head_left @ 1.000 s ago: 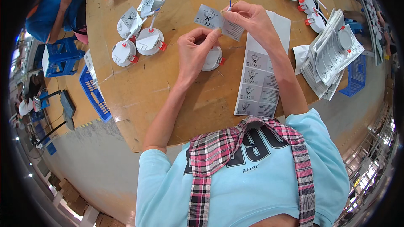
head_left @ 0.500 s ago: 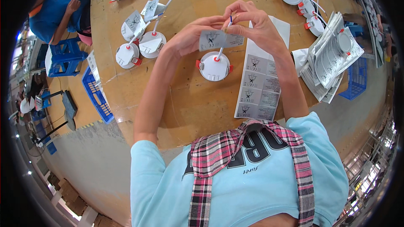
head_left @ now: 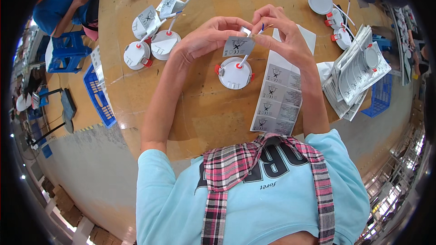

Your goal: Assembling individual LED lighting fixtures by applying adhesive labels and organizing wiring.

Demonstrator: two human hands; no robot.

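Clock directions are read from the label in the fingers, twelve o'clock pointing away from the person.

Grip: the left hand (head_left: 204, 37) pinches the upper edge of a small silver-grey printed label (head_left: 238, 46). The right hand (head_left: 285, 36) has thumb and fingers closed at its upper right corner, beside the bare-ended wires (head_left: 263, 26) of a thin white round cable (head_left: 244, 61); whether these fingers hold label, cable or both cannot be told.

Principal relation: the cable's long axis runs from six-thirty to one o'clock, passing behind the label, whose visible face is longest along nine to three and so crosses it. Whether the label goes around the cable is not visible. The wire end is nearer the right hand.

Below the grip, at six o'clock, a white round plastic lamp (head_left: 235, 80) with red side clips lies on the brown table (head_left: 209, 109), the cable rising from it.

Further out, between four and five, lies a long silver-and-white label sheet (head_left: 272, 91). Between three and four stands a leaning stack of similar sheets (head_left: 338, 75). At nine, well apart, is a group of white lamps (head_left: 164, 44), some bearing labels.
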